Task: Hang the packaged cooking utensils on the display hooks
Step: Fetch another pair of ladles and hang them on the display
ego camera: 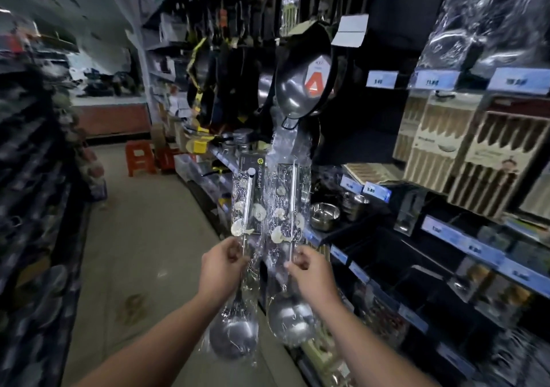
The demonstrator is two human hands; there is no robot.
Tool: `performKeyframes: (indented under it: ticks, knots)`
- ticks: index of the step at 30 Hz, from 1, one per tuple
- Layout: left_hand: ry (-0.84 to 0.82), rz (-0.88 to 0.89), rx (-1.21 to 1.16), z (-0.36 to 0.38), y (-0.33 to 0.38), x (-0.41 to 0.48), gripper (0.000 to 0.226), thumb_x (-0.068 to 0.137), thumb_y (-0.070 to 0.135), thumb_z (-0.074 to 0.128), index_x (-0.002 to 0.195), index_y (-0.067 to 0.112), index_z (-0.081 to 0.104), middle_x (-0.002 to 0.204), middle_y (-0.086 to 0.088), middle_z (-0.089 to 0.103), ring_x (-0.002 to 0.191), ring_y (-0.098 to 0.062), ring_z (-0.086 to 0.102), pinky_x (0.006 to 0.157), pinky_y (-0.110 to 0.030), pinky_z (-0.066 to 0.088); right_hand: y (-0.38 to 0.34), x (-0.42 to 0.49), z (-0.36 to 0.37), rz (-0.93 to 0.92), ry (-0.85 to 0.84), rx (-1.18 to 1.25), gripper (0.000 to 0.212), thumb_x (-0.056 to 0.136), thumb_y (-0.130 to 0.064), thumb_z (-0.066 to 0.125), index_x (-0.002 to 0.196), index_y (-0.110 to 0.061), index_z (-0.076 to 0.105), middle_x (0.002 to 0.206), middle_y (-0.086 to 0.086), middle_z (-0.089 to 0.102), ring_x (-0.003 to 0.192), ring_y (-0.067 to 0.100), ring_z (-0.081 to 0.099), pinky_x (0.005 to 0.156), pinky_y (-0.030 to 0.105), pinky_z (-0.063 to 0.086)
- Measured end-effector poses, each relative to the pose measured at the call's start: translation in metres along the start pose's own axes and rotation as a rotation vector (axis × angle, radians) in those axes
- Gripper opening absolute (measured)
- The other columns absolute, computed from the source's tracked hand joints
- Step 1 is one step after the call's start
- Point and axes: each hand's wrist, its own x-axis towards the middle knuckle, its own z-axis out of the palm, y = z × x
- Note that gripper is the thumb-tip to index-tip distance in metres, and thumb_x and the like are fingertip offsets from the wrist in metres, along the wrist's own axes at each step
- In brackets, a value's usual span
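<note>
Far over on the left, dark blurred store shelves [35, 178] run down the aisle, and two orange-red plastic stools [140, 157] stand on the pale floor beyond. Nearer in, the person's left hand [221, 263] is raised mid-aisle. Its thumb and fingers pinch the thin handle of the left ladle pack [247, 205], a long polished steel ladle sealed in crinkled clear plastic with a dark printed card behind the handle. Its bowl hangs low, under the wrist. Just beside it is the right ladle pack [290, 208], a matching steel ladle in clear wrap, pinched on its handle by the right hand [309, 270], bowl also low. Both packs are held upright in the air before the shelf edge, not yet hung. The right one's wrap reaches up towards a dark round wok with a red-orange label [303, 80] hanging above; whether it touches the wok I can't make out. Further right, shiny steel bowls [324, 215] sit on a shelf near blue-and-white price tags [370, 190], and tan boxed utensil sets [476, 154] hang at the far right.
</note>
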Motion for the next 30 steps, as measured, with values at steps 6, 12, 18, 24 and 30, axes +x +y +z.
performKeyframes:
  ticks: [6, 12, 18, 24, 30]
  knots:
    - [-0.005, 0.075, 0.026, 0.031, 0.024, 0.111, 0.017, 0.083, 0.017, 0.076, 0.076, 0.02, 0.061, 0.067, 0.0, 0.066, 0.07, -0.019, 0.066, 0.07, -0.039, 0.056, -0.007, 0.116, 0.0, -0.016, 0.071, 0.024, 0.029, 0.087, -0.018, 0.076, 0.114, -0.019, 0.065, 0.095, -0.008, 0.066, 0.093, 0.013, 0.065, 0.077, 0.02, 0.049]
    - [-0.041, 0.141, -0.019, 0.053, 0.045, 0.207, 0.019, 0.085, 0.016, 0.077, 0.08, 0.019, 0.06, 0.069, 0.004, 0.064, 0.065, -0.012, 0.061, 0.057, -0.024, 0.044, -0.029, 0.199, -0.01, -0.043, 0.169, -0.025, 0.034, 0.089, -0.016, 0.073, 0.122, -0.015, 0.063, 0.092, -0.012, 0.059, 0.092, 0.011, 0.062, 0.074, 0.016, 0.045]
    - [-0.129, 0.251, -0.084, 0.069, 0.06, 0.288, 0.018, 0.085, 0.018, 0.078, 0.084, 0.018, 0.06, 0.07, 0.005, 0.064, 0.065, -0.012, 0.061, 0.056, -0.022, 0.042, -0.052, 0.252, -0.013, -0.041, 0.33, -0.103, 0.04, 0.088, -0.021, 0.075, 0.125, -0.013, 0.063, 0.09, -0.012, 0.057, 0.087, 0.011, 0.059, 0.077, 0.024, 0.046]
    - [-0.277, 0.355, -0.188, 0.076, 0.068, 0.354, 0.013, 0.085, 0.017, 0.077, 0.09, 0.016, 0.065, 0.076, 0.004, 0.067, 0.071, -0.012, 0.064, 0.06, -0.019, 0.044, -0.077, 0.278, -0.003, 0.04, 0.519, -0.129, 0.034, 0.088, -0.022, 0.075, 0.12, -0.015, 0.064, 0.089, -0.013, 0.06, 0.087, 0.012, 0.062, 0.085, 0.034, 0.055]
    - [-0.461, 0.485, -0.273, 0.065, 0.082, 0.397, 0.015, 0.086, 0.015, 0.075, 0.086, 0.021, 0.061, 0.081, 0.002, 0.07, 0.078, -0.012, 0.066, 0.062, -0.018, 0.044, -0.114, 0.282, 0.011, 0.093, 0.72, -0.16, 0.034, 0.09, -0.02, 0.073, 0.122, -0.013, 0.063, 0.09, -0.016, 0.058, 0.092, 0.013, 0.061, 0.089, 0.036, 0.054]
